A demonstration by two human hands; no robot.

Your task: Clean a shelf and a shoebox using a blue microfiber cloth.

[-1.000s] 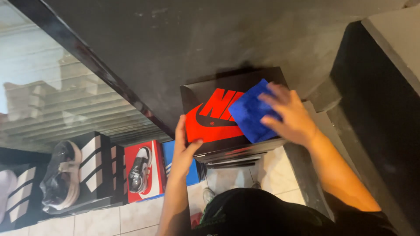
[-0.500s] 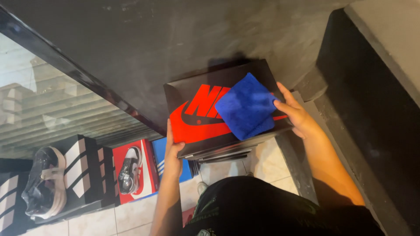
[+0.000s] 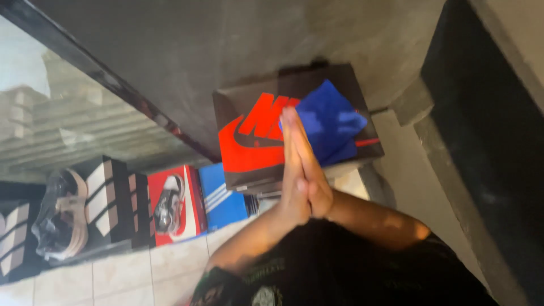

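Both hands have let go of the black-and-red shoebox point(image 3: 266, 141): left hand point(image 3: 292, 170) and right hand point(image 3: 314, 173) now press palms together, fingers straight, holding nothing, in front of it, 1 blue cloth point(image 3: 328, 124) lying on its lid.

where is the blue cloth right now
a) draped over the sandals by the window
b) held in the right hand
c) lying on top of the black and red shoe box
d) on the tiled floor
c: the blue cloth lies on the lid of the shoe box, while the left hand and right hand are pressed palm to palm in front of it, holding nothing.
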